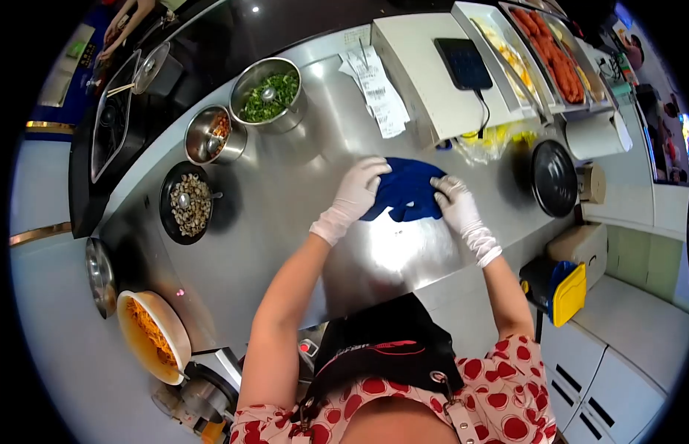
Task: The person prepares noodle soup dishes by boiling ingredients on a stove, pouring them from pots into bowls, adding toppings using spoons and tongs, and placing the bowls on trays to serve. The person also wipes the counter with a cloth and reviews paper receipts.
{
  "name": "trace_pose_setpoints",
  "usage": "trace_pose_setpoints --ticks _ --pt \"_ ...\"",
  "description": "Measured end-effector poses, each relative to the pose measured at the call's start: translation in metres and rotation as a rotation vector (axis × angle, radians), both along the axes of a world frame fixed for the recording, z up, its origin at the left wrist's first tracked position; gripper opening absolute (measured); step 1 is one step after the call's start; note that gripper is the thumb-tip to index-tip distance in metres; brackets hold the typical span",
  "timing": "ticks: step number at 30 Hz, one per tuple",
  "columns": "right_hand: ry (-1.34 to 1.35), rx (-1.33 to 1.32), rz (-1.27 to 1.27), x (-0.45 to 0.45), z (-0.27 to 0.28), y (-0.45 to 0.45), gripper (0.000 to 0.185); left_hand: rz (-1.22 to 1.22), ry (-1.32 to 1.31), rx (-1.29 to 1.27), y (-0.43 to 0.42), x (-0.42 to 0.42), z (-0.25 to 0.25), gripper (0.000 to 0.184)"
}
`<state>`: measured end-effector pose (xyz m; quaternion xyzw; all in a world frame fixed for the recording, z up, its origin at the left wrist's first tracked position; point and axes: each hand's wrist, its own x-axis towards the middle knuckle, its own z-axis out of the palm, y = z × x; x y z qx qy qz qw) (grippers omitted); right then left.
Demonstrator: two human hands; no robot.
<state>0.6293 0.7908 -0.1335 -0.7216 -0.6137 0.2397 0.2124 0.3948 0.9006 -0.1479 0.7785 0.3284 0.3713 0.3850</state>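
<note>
A dark blue cloth (pixel 407 189) lies spread on the steel worktop (pixel 285 244) in front of me. White thin gloves cover both my hands. My left hand (pixel 361 186) grips the cloth's left edge, with the fingertips on its upper left corner. At the opposite side, my right hand (pixel 457 202) has bent fingers closed on the cloth's right edge. The cloth's lower edge looks uneven, and bright glare shows on the steel just below it.
Left stand a pot of chopped greens (pixel 272 96), a smaller pot (pixel 215 135) and a black bowl of small shellfish-like pieces (pixel 189 203). Receipts (pixel 381 92), a phone (pixel 464 63), sausage tray (pixel 552 55) and black plate (pixel 554 179) are beyond or right.
</note>
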Motion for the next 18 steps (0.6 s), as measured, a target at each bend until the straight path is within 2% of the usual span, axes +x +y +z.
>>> trace_pose_setpoints --ticks 2,5,7,8,10,13,14,16,18 --pt "-0.149 0.117 -0.019 -0.003 0.011 -0.005 0.037 0.228 0.008 -0.071 -0.015 -0.019 0.016 0.023" --pt "-0.18 0.159 0.082 -0.015 0.025 -0.015 0.05 0.293 0.119 -0.048 -0.051 -0.051 0.029 0.017" --pt "-0.185 0.109 0.168 -0.023 0.026 -0.018 0.063 0.121 0.288 -0.063 -0.086 -0.066 0.029 0.014" --pt "-0.215 0.073 0.235 -0.024 0.023 -0.018 0.062 0.037 0.37 -0.07 -0.102 -0.071 0.028 0.013" --pt "-0.362 0.139 0.276 -0.025 0.014 -0.02 0.048 0.004 0.404 -0.106 -0.131 -0.064 0.029 0.013" --pt "-0.245 0.116 0.028 -0.041 0.028 -0.035 0.026 0.081 0.376 -0.185 -0.147 -0.048 0.02 0.012" --pt "-0.175 0.255 -0.008 -0.052 0.026 -0.045 0.013 0.128 0.351 -0.22 -0.149 -0.045 0.015 0.012" --pt "0.001 0.225 0.003 -0.071 0.009 -0.061 0.014 0.242 0.247 -0.232 -0.147 -0.039 0.012 0.011" --pt "-0.087 0.278 0.028 -0.092 -0.004 -0.058 0.016 0.319 0.178 -0.283 -0.143 -0.038 0.012 0.01"
